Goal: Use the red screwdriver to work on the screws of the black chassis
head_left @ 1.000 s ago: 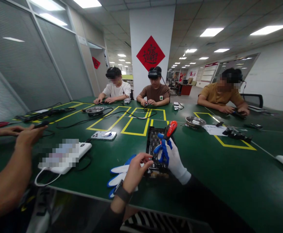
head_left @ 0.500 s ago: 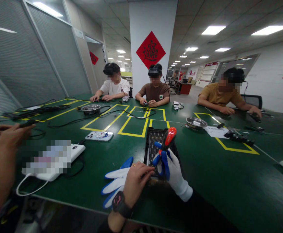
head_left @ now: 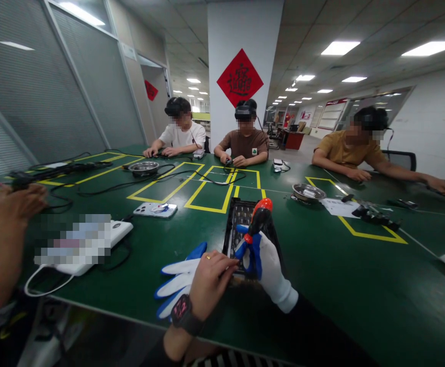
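Note:
A red and black screwdriver [head_left: 259, 220] stands tilted in my gloved right hand [head_left: 266, 265], whose blue-palmed fingers wrap round it. My bare left hand [head_left: 211, 278], with a watch on the wrist, pinches at the near end of a black tray [head_left: 228, 229]; what its fingertips hold is too small to make out. Rows of small metallic parts lie in the tray, partly covered by my right hand. A white and blue glove [head_left: 178, 280] lies flat beside and under my left hand.
A phone [head_left: 155, 209] and a white power bank [head_left: 103, 250] with a cable lie to the left. Metal bowls [head_left: 143, 168] [head_left: 308, 192] stand farther back. Black parts [head_left: 375, 216] rest on the right. Three people sit across the table; another person's arm [head_left: 4, 250] reaches in at left.
The screwdriver's handle has tipped a little to the left, with my right hand still round it. At right, a person's arm has stretched outward; at left, another person's hands have shifted.

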The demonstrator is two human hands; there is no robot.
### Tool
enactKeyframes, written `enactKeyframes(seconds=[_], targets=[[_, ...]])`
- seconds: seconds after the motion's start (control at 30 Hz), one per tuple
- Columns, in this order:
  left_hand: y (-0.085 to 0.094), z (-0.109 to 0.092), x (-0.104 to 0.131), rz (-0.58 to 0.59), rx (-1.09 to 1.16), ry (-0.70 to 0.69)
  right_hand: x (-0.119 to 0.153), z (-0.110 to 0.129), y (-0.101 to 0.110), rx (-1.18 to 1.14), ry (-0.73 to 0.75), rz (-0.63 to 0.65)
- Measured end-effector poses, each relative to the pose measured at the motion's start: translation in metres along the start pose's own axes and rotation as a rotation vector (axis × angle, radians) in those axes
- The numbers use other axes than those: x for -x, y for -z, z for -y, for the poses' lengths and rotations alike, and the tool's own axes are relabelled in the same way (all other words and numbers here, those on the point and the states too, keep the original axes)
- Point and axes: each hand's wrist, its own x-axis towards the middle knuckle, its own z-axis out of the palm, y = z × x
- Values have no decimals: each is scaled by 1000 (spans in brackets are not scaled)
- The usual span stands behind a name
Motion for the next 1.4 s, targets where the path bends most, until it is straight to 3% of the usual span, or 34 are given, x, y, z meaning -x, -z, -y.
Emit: enactKeyframes(seconds=[0.3, 0.5, 0.63, 1.0, 1.3, 1.4], targets=[[9, -4, -2, -119, 35, 122, 2, -2, 1, 125, 36, -71], [5, -3, -3, -29, 12, 82, 1, -6, 2, 154, 76, -114], [3, -1, -3, 27, 4, 63, -1, -8, 1, 114, 23, -71], [4, -3, -3, 2, -28, 58, 2, 2, -2, 6, -44, 43], [7, -7, -3, 32, -14, 58, -3, -7, 0, 121, -11, -50], [7, -6, -3, 12, -14, 61, -2, -4, 0, 61, -25, -39]])
